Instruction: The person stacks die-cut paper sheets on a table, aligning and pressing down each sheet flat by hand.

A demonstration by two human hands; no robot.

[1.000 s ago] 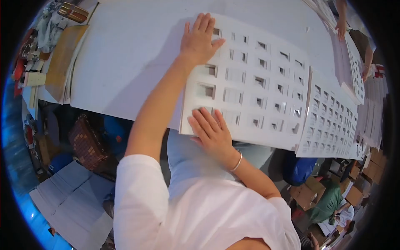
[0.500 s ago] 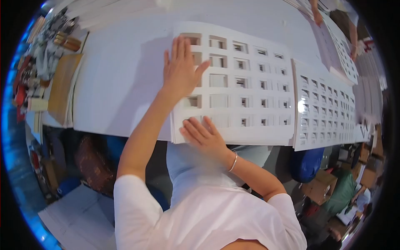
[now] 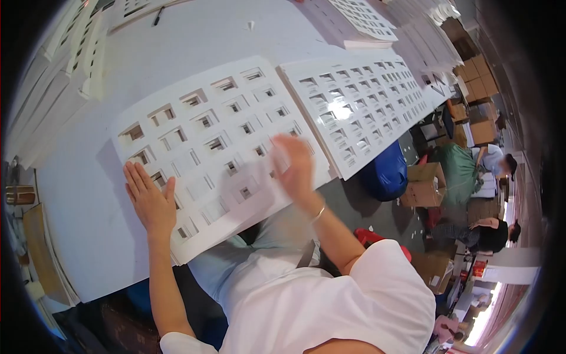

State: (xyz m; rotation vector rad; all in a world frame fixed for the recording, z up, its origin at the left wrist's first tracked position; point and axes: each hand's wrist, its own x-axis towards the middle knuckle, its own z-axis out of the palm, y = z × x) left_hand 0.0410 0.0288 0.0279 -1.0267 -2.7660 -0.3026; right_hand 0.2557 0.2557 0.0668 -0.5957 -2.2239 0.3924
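A white sheet with rows of cut-out windows [image 3: 236,223] lies on top of similar layers on the table in front of me. My left hand [image 3: 150,203] rests flat on its left edge, fingers stretched and thumb apart, holding nothing. Over the sheet's right part is my right hand [image 3: 293,168], smeared by motion. Its fingers are too blurred to read, and I cannot tell whether it touches the sheet. Just to the right lies a glossy sheet with many smaller windows [image 3: 321,115], its left edge close to the first sheet.
Another windowed stack [image 3: 359,20] sits at the far side. Piles of white sheets [image 3: 65,100] stand at the left, with a black pen [image 3: 158,16] beyond. A blue bag [image 3: 386,171] and cardboard box [image 3: 423,184] are on the floor. Two people are at the right.
My view has turned to the right. The right hand has left the sheet's near edge and moved rightward. My left hand has slid nearer along the left edge, still flat.
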